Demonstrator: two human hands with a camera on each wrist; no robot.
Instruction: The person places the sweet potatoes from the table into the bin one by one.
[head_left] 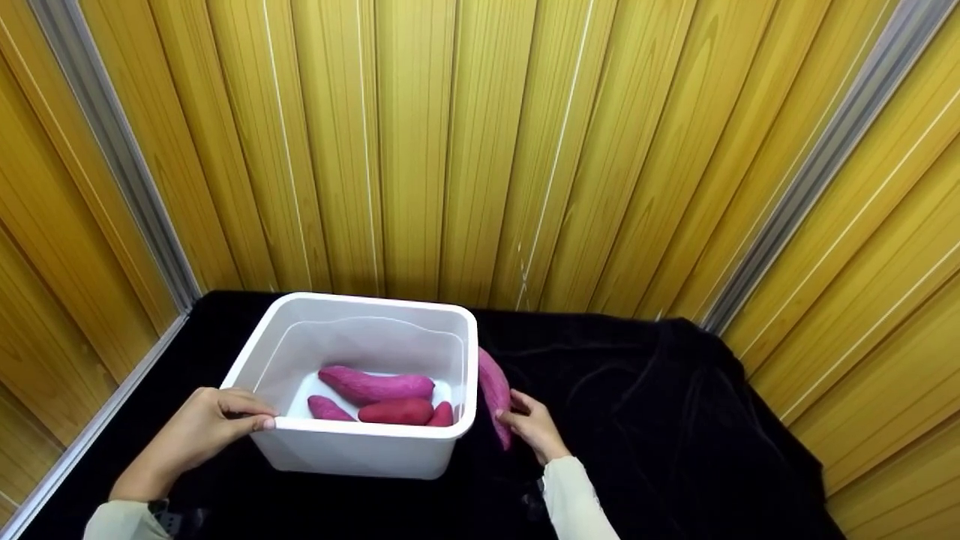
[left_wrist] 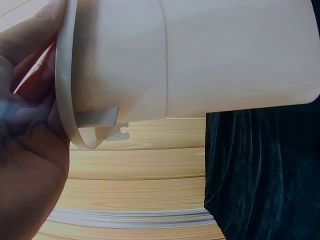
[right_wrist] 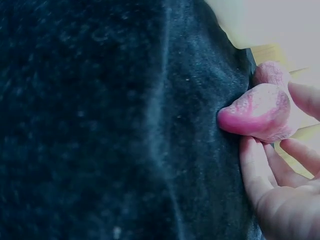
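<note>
A white plastic bin [head_left: 352,451] stands on black cloth, and my left hand [head_left: 214,426] pinches its near-left rim between thumb and fingers. In the left wrist view, that hand [left_wrist: 32,130] grips the lip beside the bin's pale outer wall [left_wrist: 215,55]. My right hand [head_left: 538,427] holds a long, curved purple sweet potato [head_left: 495,386] just outside the bin's right side; its far end is partly hidden by the rim. The right wrist view shows the sweet potato's pink tip [right_wrist: 235,122] between thumb and fingers. Inside the bin lie a long purple sweet potato [head_left: 379,386], a smaller purple one [head_left: 330,409] and two redder ones [head_left: 396,412].
Black cloth [head_left: 637,435] covers the surface and lies wrinkled to the right. Yellow wood-patterned panels [head_left: 480,150] rise behind and on both sides, with grey metal strips [head_left: 810,172] at the corners.
</note>
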